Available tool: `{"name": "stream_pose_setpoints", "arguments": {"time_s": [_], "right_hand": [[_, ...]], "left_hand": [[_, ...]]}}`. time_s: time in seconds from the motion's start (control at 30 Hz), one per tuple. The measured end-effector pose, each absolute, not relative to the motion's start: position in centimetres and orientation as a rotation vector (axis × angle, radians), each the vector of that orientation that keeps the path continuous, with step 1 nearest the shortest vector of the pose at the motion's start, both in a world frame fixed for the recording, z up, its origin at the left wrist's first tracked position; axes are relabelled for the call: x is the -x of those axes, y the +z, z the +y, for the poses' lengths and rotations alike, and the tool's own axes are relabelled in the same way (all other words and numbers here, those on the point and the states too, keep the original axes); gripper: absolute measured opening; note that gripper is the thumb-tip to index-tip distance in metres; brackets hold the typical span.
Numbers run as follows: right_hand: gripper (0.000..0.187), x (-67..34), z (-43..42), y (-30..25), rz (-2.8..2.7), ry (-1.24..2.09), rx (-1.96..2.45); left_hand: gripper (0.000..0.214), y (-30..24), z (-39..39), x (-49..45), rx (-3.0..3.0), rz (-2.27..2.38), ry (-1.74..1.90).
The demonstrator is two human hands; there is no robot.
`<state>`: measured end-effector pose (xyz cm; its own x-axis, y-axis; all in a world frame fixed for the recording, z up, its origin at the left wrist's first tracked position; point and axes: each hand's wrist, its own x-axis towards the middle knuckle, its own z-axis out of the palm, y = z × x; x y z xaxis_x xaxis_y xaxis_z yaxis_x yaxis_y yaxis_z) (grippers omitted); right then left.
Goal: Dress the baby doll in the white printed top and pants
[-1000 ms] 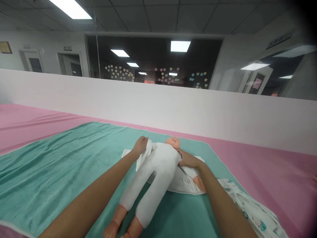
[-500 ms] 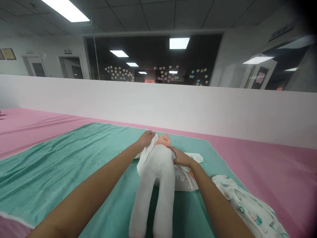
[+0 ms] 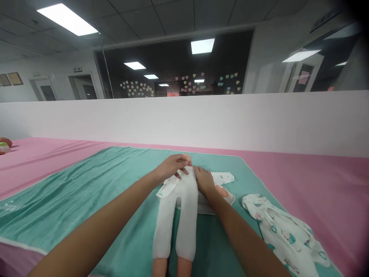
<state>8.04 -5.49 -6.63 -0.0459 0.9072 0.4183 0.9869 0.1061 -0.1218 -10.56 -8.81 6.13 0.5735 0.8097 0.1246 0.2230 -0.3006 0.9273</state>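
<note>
A baby doll in white leggings lies on its back on a teal towel, with bare feet toward me. My left hand rests over the doll's chest and head, fingers curled on a printed white garment at its left side. My right hand lies flat on the doll's right side, fingers stretched out, touching the garment there. The doll's head is hidden behind my hands. One doll arm pokes out on the right.
A second printed baby garment lies crumpled on the towel's right corner. Pink sheet covers the surface around the towel. A white partition wall runs along the back. A small object sits at the far left.
My view has tilted and shifted, so the doll now lies straight toward me. Both hands have come together over the doll's chest, and the left hand has drawn the garment's side across.
</note>
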Motion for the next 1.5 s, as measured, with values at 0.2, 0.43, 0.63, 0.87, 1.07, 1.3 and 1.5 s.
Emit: {"name": "stream_pose_setpoints", "arguments": {"time_s": [0.2,0.43,0.63,0.87,1.07,1.3,1.5], "right_hand": [[0.032,-11.0,-7.5,-9.2,-1.900,-0.412,1.959],[0.035,-15.5,-9.9,-9.8,-1.709,-0.313,2.058],[0.046,-17.0,-9.9,-9.4,-1.396,-0.210,2.020],[0.058,-16.6,-8.6,-9.6,-1.191,0.081,1.481],[0.052,-16.7,-7.8,-10.0,-1.262,0.258,1.366],[0.026,-17.0,-7.8,-11.6,-1.346,0.320,1.801],[0.019,-18.6,-7.3,-10.8,-1.024,0.478,1.453]], "left_hand": [[0.044,-0.4,-8.1,13.6,-2.336,1.368,0.763],[0.010,0.1,-11.9,13.4,-2.168,1.364,0.676],[0.028,5.8,-14.6,9.9,-1.808,0.777,0.683],[0.044,1.4,-7.9,0.7,-2.647,0.923,0.683],[0.035,-1.2,-3.6,-5.3,-3.138,0.972,0.202],[0.028,-1.4,-1.6,-5.1,-3.196,1.031,0.086],[0.023,-1.4,-1.9,-4.0,-3.289,1.036,-0.004]]}}
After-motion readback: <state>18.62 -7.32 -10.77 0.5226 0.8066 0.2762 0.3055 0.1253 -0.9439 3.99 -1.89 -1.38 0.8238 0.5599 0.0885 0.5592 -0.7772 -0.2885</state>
